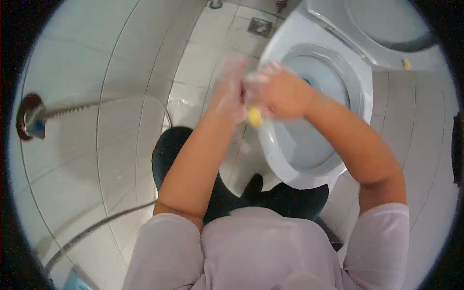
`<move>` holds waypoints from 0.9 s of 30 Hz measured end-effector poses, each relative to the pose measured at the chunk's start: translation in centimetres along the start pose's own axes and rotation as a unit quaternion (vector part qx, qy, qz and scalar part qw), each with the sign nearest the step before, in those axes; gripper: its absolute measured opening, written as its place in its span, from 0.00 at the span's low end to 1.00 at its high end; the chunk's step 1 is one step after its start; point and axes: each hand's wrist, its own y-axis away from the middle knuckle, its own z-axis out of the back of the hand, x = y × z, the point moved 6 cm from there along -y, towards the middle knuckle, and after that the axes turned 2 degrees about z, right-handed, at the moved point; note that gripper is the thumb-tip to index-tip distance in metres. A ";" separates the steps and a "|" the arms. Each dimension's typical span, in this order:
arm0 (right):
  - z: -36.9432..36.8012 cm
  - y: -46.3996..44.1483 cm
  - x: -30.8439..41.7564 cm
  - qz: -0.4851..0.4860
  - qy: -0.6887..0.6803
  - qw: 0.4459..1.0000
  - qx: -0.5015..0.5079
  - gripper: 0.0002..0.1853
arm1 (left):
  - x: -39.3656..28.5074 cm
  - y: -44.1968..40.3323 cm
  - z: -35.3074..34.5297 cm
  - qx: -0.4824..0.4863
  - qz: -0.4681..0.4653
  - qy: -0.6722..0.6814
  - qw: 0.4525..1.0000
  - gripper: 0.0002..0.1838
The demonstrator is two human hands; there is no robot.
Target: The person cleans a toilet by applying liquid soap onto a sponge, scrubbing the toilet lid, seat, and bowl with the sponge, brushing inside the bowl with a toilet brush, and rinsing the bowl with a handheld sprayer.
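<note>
Your foamy left hand (pixel 229 94) and right hand (pixel 276 91) blur; I cannot tell finger state. The small yellow soap-like block (pixel 254 117) seems light, slippery: cup its sides.

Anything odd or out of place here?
One small thing: a yellow spot on the white edge beyond the toilet bowl, standing out against plain white. Too small to tell whether it's a label or debris. No obvious damage.

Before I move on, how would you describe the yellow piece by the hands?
Find the toilet; at its picture-left edge are the left hand and right hand, close together. Low between them shows a small, blurred yellow piece. Its place at the hands sets it apart from the other yellow bit, by the lid.
</note>
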 end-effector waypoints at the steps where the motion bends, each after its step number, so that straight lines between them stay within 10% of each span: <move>1: 0.4 -0.6 -2.5 0.013 -0.009 0.999 -0.028 0.12 | -0.2 -0.5 -0.3 0.040 -0.039 0.001 0.998 0.35; 3: -0.4 -1.5 -8.9 -0.155 0.037 0.987 0.030 0.14 | -0.6 -0.6 -1.0 0.087 -0.077 -0.006 0.993 0.37; 5: 1.1 0.9 -15.4 -0.403 0.026 0.902 -0.151 0.15 | -0.2 0.1 -0.3 0.007 -0.026 -0.067 0.997 0.38; 8: 2.2 1.4 -15.9 -0.414 0.196 0.834 -0.306 0.17 | 0.2 1.2 -0.5 0.022 -0.078 -0.143 0.986 0.37; 11: 0.9 0.5 -12.5 -0.273 0.131 0.932 -0.199 0.18 | 0.3 1.6 -1.0 0.066 -0.122 -0.197 0.971 0.34; 15: -1.3 13.1 -16.4 -0.349 0.132 0.896 -0.243 0.22 | 0.3 1.4 -1.9 0.097 -0.154 -0.210 0.961 0.34; 17: -0.7 20.6 -15.7 -0.410 0.215 0.862 -0.208 0.23 | -0.6 0.6 -3.0 0.080 -0.332 -0.387 0.857 0.35; 22: -0.5 26.4 -9.3 -0.476 0.183 0.854 -0.100 0.22 | -2.1 -0.2 -6.6 0.011 -0.337 -0.663 0.669 0.42; 27: -5.1 22.3 1.5 -0.476 -0.053 0.841 0.252 0.16 | -4.1 -5.6 -10.7 -0.038 -0.377 -0.794 0.476 0.39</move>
